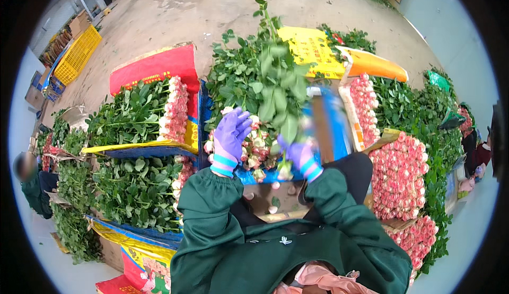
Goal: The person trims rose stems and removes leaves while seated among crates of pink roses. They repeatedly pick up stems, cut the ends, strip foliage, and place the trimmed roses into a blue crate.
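Observation:
My left hand (230, 135), in a purple glove with a striped cuff, is raised with its fingers stretched out over a heap of pink-and-white roses (256, 145). Nothing shows in it. To its right, my right hand (301, 155), gloved alike, closes on a rose (285, 170) just above the bloom. That bloom hangs head down, while its leafy stem (281, 90) reaches away from me, smeared by motion. Loose long-stemmed roses (236, 77) lie beyond my hands, their leaves pointing away. My right fingertips are partly blurred.
Bundled roses with packed pink heads (398, 177) are stacked at right. At left, more bundles (132, 114) lie between red, yellow and blue sheets (154, 69). A blurred brown upright (321, 127) stands beside my right hand. Another person (34, 188) is at far left.

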Demonstrator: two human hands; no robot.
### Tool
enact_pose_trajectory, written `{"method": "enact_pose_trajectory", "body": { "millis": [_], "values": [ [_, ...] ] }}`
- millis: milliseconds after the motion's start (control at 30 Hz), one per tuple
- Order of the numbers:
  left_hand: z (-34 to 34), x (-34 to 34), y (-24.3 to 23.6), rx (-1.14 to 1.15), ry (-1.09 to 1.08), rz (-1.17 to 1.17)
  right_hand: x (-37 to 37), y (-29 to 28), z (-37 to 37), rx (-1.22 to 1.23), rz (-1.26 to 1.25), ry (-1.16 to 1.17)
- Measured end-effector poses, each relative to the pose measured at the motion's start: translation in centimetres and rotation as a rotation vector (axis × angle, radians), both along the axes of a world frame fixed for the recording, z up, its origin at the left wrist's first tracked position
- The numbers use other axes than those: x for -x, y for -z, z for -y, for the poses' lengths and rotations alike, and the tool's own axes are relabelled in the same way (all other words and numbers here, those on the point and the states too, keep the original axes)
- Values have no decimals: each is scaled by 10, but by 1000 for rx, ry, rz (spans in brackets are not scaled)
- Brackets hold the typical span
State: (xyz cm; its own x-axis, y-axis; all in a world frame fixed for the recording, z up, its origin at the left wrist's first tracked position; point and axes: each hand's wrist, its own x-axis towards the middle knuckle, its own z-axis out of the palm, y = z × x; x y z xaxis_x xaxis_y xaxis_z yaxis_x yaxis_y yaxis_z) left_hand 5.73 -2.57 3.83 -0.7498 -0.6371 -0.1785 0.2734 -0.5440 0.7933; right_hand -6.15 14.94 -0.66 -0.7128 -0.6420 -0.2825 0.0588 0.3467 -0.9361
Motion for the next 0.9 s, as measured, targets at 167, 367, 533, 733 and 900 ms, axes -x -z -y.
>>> {"method": "enact_pose_trajectory", "body": {
  "millis": [167, 367, 533, 733, 900],
  "values": [
    [-64, -1, -18, 78, 138, -152, 32, -124, -26, 754, 793, 130],
    [-98, 6, -27, 131, 255, -68, 68, -128, -75, 925, 758, -173],
    [-101, 12, -9, 159, 259, -39, 88, -145, -118, 907, 812, -128],
    [-114, 4, 28, 202, 205, 156, 125, -111, -154, 807, 642, -57],
    [-140, -3, 57, 156, 188, 298, 170, 48, -193, -192, 38, 50]
  ]
}}
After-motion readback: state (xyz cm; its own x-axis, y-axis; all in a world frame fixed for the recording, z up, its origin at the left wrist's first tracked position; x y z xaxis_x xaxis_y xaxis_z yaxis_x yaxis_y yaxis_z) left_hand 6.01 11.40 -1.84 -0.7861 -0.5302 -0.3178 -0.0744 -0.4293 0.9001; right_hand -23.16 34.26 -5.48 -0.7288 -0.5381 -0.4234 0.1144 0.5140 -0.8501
